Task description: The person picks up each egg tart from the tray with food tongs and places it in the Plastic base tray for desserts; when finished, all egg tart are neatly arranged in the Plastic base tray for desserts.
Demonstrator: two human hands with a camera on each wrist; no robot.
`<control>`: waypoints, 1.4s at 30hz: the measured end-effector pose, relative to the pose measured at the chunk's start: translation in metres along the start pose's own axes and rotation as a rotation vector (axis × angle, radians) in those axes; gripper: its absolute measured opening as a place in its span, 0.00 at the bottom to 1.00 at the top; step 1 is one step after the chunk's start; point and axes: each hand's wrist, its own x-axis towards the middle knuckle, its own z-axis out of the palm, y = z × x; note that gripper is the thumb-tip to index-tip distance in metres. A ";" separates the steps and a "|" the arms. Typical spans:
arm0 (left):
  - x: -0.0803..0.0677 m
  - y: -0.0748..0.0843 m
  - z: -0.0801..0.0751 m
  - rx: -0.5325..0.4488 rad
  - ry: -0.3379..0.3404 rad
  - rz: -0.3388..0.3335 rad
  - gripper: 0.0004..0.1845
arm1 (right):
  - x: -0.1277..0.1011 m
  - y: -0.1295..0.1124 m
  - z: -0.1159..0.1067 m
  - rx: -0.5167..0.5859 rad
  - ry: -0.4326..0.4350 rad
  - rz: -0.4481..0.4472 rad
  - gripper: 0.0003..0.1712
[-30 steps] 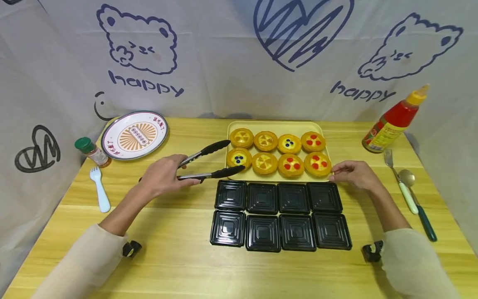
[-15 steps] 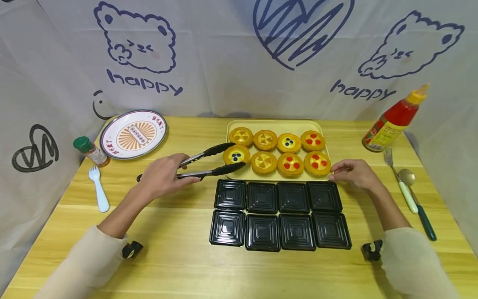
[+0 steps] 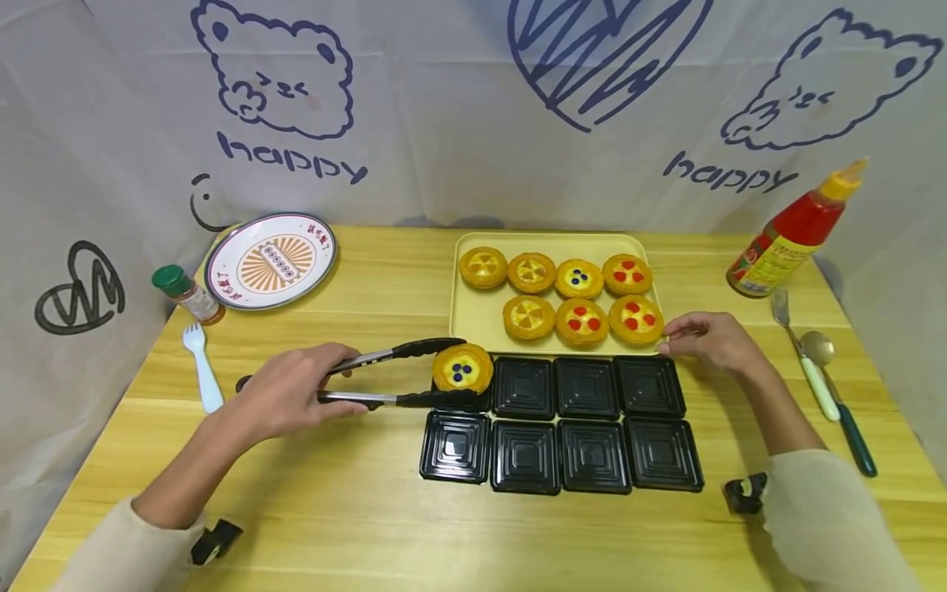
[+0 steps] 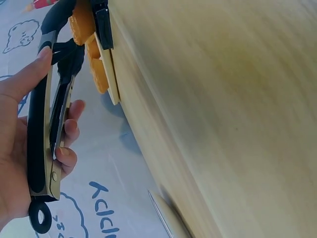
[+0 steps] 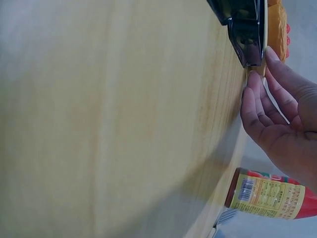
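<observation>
My left hand [image 3: 292,393] grips black-and-silver tongs [image 3: 381,400], its thumb along one arm and fingers round the other in the left wrist view. Between the tong tips is an egg tart [image 3: 462,368] with blueberry-like toppings, over the back-left square black container [image 3: 482,403]. My right hand [image 3: 713,339] pinches the front-right corner of a pale yellow tray [image 3: 473,316], thumb uppermost in the right wrist view. Several tarts with red, blue or yellow wedge toppings stand on that tray in two rows, with a bare spot at the front left.
Several black containers [image 3: 523,456] form two rows before the tray. To the left are a plate [image 3: 318,271], a green-capped shaker [image 3: 188,294] and a light blue fork [image 3: 201,366]. A red sauce bottle [image 3: 792,234], a metal fork [image 3: 802,353] and a spoon [image 3: 839,403] lie or stand right.
My left hand has brought the blueberry-topped tart off the tray's front-left spot and toward me, over the back-left container, in the tongs. The right hand stays at the tray corner.
</observation>
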 end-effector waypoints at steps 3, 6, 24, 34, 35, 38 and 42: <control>0.001 0.000 0.002 0.010 -0.015 0.005 0.32 | 0.000 0.000 0.000 -0.002 -0.002 0.008 0.27; 0.002 -0.001 -0.001 0.003 -0.046 0.006 0.36 | 0.000 0.000 0.001 0.003 -0.006 0.014 0.27; 0.106 0.046 0.009 0.101 -0.139 0.018 0.38 | -0.007 0.009 0.001 0.008 -0.013 0.034 0.27; 0.098 0.044 0.009 0.105 -0.067 0.027 0.31 | -0.003 0.001 0.000 -0.001 -0.008 0.029 0.24; 0.093 0.044 0.007 0.101 -0.060 0.032 0.32 | -0.002 0.000 0.000 -0.005 -0.010 0.024 0.24; 0.076 0.046 0.004 0.083 -0.055 0.048 0.35 | 0.000 -0.004 -0.002 -0.024 -0.013 0.009 0.24; 0.057 0.053 0.005 0.071 -0.095 0.104 0.37 | 0.001 -0.008 -0.004 -0.050 -0.021 0.012 0.24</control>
